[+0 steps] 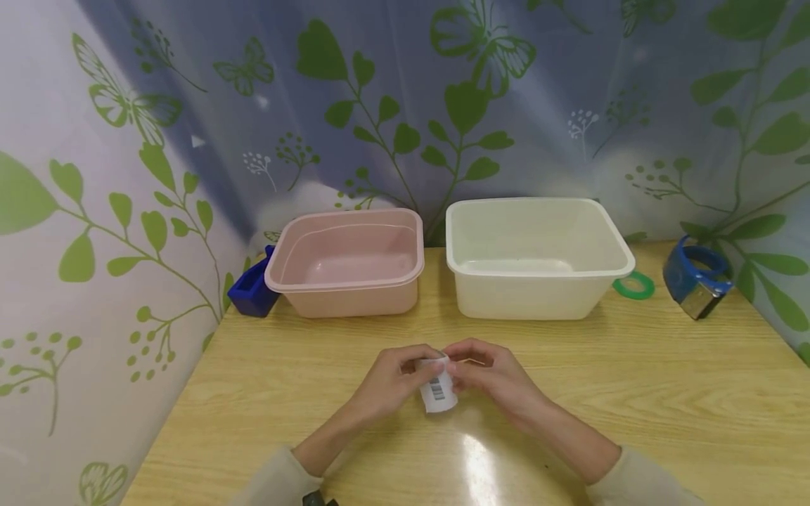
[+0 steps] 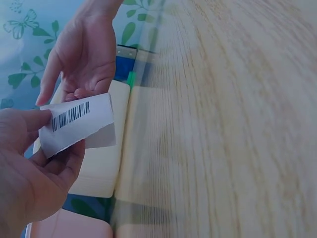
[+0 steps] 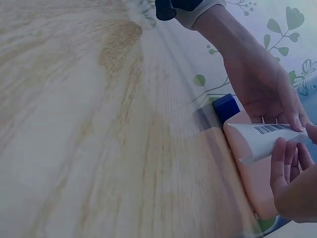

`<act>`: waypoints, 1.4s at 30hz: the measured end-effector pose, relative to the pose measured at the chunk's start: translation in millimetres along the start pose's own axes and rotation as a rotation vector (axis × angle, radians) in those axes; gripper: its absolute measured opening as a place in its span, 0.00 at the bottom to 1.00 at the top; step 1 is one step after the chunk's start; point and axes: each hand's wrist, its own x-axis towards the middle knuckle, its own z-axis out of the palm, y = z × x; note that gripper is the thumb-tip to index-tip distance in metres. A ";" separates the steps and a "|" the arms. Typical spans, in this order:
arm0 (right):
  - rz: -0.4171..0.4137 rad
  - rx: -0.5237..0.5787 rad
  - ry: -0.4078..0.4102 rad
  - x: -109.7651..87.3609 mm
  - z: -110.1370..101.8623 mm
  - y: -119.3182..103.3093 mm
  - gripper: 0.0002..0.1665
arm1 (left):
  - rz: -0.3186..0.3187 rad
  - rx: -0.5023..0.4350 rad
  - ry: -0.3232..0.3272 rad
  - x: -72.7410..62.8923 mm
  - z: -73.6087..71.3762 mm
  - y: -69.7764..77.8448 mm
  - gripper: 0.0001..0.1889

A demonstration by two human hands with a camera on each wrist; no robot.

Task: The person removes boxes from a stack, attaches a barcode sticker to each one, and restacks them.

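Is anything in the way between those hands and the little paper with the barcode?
Nothing visible is: the left hand pinches the barcode paper, and the right hand is at its edge. The pink tub and white tub stand beyond.

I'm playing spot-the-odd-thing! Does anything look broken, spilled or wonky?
Yes, the barcode paper, held between the left hand and right hand: it's curled, and one edge looks ragged, maybe torn. No spill shows; the pink tub and white tub sit upright.

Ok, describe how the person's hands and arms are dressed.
The left hand and right hand are bare, no gloves visible. The left sleeve and right sleeve are plain, pale cream; a dark device sits by the left sleeve.
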 end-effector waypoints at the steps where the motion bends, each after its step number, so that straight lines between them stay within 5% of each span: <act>1: 0.000 0.000 0.005 0.2 0.6 0.1 0.24 | 0.001 0.000 -0.001 -0.1 -0.4 0.0 0.09; 20: 0.013 0.073 0.037 0.8 -2.3 -1.0 0.13 | -0.006 -0.020 0.021 -2.0 -3.3 -3.4 0.10; 33: 0.024 0.164 0.104 -7.4 -22.6 -0.4 0.05 | -0.020 -0.038 0.052 -6.7 -11.5 -5.4 0.10; 42: 0.010 0.161 0.086 -16.5 -32.4 -10.6 0.04 | -0.044 -0.038 0.122 -9.9 -19.8 -6.3 0.10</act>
